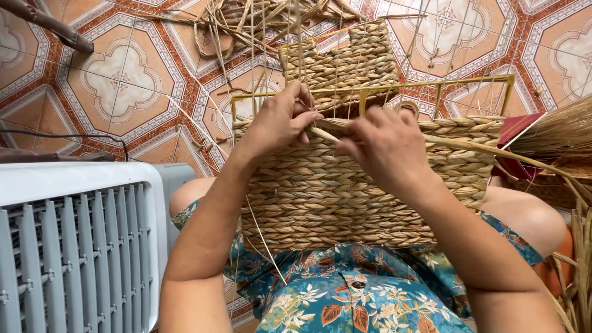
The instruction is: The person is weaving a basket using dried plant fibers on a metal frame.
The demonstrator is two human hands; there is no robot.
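1. While it rests on the basket's top edge, the left hand (277, 123) is curled shut, fingertips pinching a pale straw-coloured reed strand (324, 134).
2. Right hand (382, 148) — fingers folded closed on the same strand, just beside the left.
3. Half-woven tan seagrass basket on a yellow wire frame (345, 191) lies on the lap — directly beneath both hands.

left hand (277, 123) pinching, right hand (382, 148) curled

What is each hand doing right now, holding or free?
Left hand: closed, pinching a straw strand at the basket rim.
Right hand: closed on the same strand.
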